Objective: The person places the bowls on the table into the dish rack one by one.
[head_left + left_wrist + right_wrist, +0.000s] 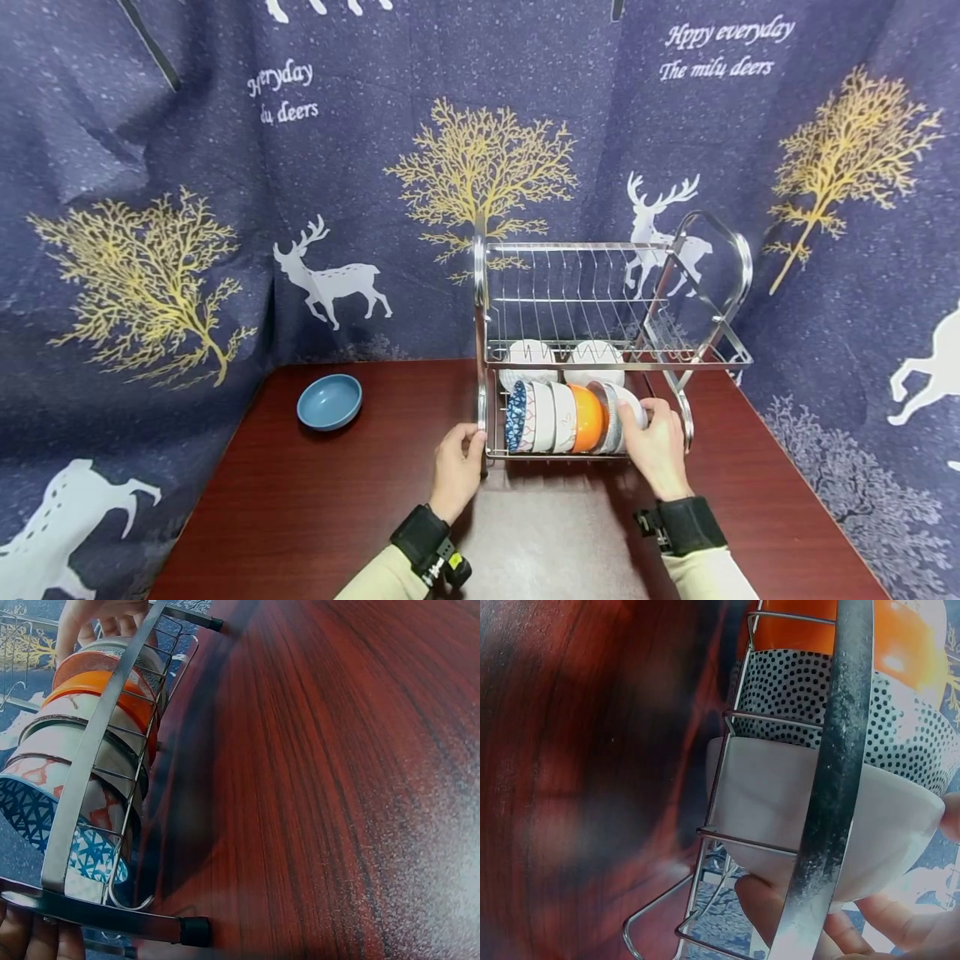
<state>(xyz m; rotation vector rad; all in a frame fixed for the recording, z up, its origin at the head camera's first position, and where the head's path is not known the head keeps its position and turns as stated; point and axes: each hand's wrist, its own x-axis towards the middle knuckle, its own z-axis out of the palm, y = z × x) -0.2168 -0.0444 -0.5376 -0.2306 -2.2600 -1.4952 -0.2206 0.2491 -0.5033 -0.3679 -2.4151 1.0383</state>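
A two-tier metal dish rack (708,250) stands on the red-brown table (315,500). Its lower tier holds a row of bowls on edge: a blue-patterned bowl (516,417), white ones, an orange bowl (587,418) and a dotted bowl (817,697). My left hand (471,440) grips the rack's front left post, and its fingers (30,939) show behind the bar. My right hand (643,417) holds the white bowl (780,802) at the row's right end, with its fingers (780,904) curled under the rim.
A blue bowl (329,401) sits alone on the table's far left. Two more white bowls (528,354) stand behind the row. A grey mat (555,533) lies in front of the rack. A dark patterned curtain (150,208) closes in the table on three sides.
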